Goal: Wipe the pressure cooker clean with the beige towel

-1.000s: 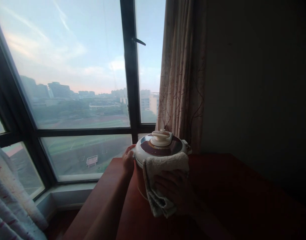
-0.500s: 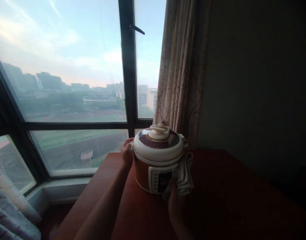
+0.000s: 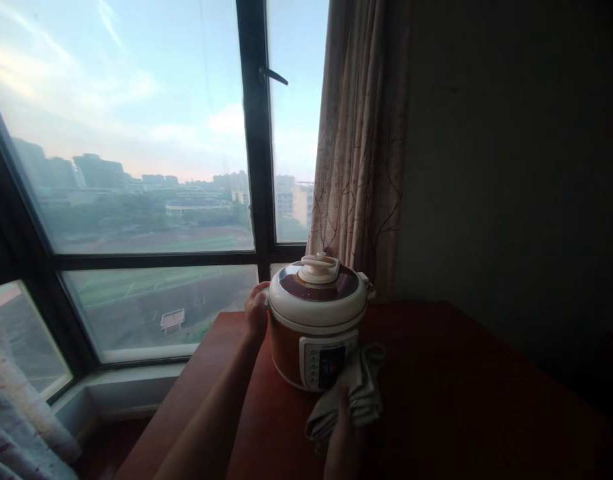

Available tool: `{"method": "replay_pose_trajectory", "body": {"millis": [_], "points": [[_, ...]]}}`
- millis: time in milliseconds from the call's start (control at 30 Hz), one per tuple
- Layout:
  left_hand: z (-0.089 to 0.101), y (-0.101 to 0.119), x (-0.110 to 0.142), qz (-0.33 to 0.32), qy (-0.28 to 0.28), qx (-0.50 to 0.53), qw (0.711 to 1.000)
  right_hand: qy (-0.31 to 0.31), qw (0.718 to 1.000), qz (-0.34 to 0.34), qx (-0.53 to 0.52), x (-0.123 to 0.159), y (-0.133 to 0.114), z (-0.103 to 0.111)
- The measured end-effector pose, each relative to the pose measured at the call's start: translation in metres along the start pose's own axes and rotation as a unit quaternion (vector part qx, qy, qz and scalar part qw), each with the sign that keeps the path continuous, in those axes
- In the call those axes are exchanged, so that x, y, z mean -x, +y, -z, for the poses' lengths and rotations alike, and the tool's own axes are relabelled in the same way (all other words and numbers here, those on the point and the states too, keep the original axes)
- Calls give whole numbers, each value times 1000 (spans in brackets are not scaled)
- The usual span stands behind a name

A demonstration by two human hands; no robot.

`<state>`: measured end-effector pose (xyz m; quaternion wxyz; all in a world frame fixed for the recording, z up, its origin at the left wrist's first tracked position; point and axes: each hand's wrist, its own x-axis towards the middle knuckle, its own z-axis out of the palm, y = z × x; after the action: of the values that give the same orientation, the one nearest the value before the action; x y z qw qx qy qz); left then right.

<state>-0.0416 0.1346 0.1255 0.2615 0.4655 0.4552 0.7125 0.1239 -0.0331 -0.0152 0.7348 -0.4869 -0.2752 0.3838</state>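
Observation:
A cream and brown electric pressure cooker (image 3: pixel 317 320) stands on a red-brown table (image 3: pixel 436 387) by the window. Its lid carries a cream handle, and its control panel faces me. My left hand (image 3: pixel 256 312) curls against the cooker's left side at the lid rim. My right hand (image 3: pixel 342 443) is low in front of the cooker, closed on a crumpled grey-white cloth (image 3: pixel 353 397) that lies on the table at the cooker's base. Most of the right hand's fingers are dark and hard to make out.
A patterned beige curtain (image 3: pixel 361 147) hangs just behind the cooker. A large dark-framed window (image 3: pixel 259 147) fills the left. Another pale curtain (image 3: pixel 16 413) is at the lower left. A dark wall runs along the right.
My right hand has brought the cloth down from the cooker's front, where it covered the panel, to the table at its base. The left hand has stayed on the cooker's side.

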Motion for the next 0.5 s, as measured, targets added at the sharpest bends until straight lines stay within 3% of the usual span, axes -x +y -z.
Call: {"method": "replay_pose_trajectory", "body": {"millis": [100, 200, 300, 433, 500], "points": [[1, 0, 0, 8, -6, 13, 1000, 72, 997, 19, 5, -30, -22, 1], [-1, -1, 1, 23, -4, 28, 999, 58, 998, 36, -7, -48, -36, -1], [-4, -1, 2, 37, 3, 40, 999, 89, 996, 23, -13, -35, -35, -3], [-5, 0, 3, 39, 8, 40, 998, 145, 987, -54, -35, 1, -16, -6], [-5, 0, 3, 33, 10, 36, 999, 132, 989, -53, -32, 11, -4, -6]]}}
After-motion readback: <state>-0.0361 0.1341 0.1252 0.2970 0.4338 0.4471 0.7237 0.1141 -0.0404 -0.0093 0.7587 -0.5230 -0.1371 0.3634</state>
